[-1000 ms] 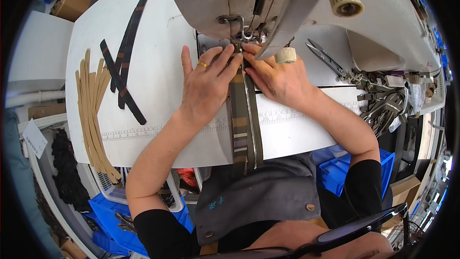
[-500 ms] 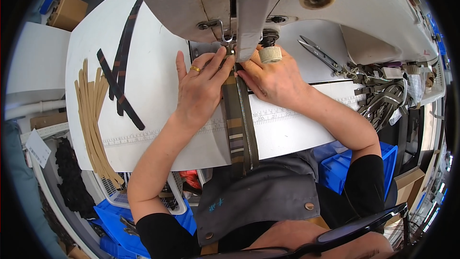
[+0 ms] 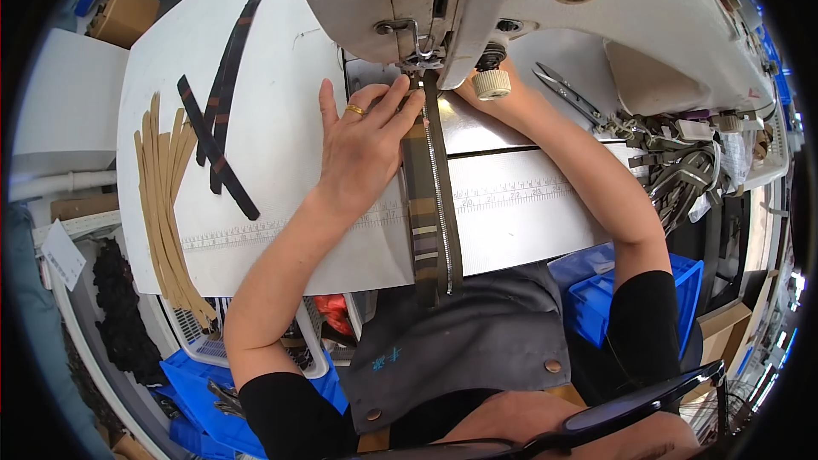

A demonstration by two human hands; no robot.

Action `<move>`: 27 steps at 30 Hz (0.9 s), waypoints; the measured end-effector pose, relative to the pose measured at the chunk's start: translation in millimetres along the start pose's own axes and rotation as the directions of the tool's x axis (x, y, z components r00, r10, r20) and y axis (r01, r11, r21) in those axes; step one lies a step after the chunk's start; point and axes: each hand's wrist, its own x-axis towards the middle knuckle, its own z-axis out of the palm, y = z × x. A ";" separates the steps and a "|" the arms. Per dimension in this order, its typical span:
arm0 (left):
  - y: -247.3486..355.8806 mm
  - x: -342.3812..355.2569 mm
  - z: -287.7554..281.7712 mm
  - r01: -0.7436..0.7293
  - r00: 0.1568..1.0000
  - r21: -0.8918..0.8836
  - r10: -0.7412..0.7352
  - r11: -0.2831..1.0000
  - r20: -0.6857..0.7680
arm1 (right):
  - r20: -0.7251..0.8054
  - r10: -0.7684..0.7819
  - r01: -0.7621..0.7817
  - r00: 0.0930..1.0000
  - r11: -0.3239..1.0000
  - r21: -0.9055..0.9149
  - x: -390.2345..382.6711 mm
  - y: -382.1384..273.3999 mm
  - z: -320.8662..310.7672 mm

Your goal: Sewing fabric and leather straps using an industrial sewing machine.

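Observation:
A striped olive-brown fabric strip with a metal zipper point(image 3: 435, 196) runs from under the sewing machine's needle area point(image 3: 419, 61) down over the table's front edge. My left hand point(image 3: 362, 136), with a gold ring, lies palm down at the strip's left side. Its fingers are stretched out, their tips resting on the fabric just below the presser foot; its thumb is hidden. My right hand point(image 3: 503, 102) reaches behind the machine head, to the right of the needle. The head and a cream knob cover its fingers, so what they touch is hidden.
Dark fabric strips point(image 3: 223, 94) and tan strips point(image 3: 159, 204) lie on the left of the white table point(image 3: 511, 243). Metal scissors point(image 3: 569, 94) rest to the right, beside a heap of zipper strips point(image 3: 682, 162). Blue bins point(image 3: 588, 302) stand below the table.
My right hand has moved off the zipper's right side and up behind the machine head. My left hand stays on the strip. The camera view has shifted slightly.

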 end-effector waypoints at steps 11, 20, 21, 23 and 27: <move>-0.5 -0.1 0.4 0.001 1.000 0.011 -0.001 1.000 0.011 | 0.007 -0.085 0.085 0.996 0.995 0.048 -11.4 -16.4 -18.8; 3.9 -8.9 -4.0 -0.071 0.997 0.074 0.074 0.995 -0.034 | 0.008 -0.236 0.235 0.972 0.966 -0.102 -38.4 -48.6 -27.3; 4.5 -10.3 -4.8 -0.048 0.999 0.041 0.049 0.998 -0.001 | 0.033 -0.214 0.216 0.976 0.969 -0.121 -38.5 -48.7 -27.3; 4.2 -11.1 -5.5 -0.025 0.999 0.009 0.025 1.000 0.030 | 0.056 -0.193 0.199 0.980 0.970 -0.142 -38.4 -49.3 -28.6; -1.8 -6.7 -3.0 -0.033 0.999 -0.016 0.034 0.999 0.031 | 0.033 -0.225 0.227 0.974 0.958 -0.175 -32.8 -47.3 -28.1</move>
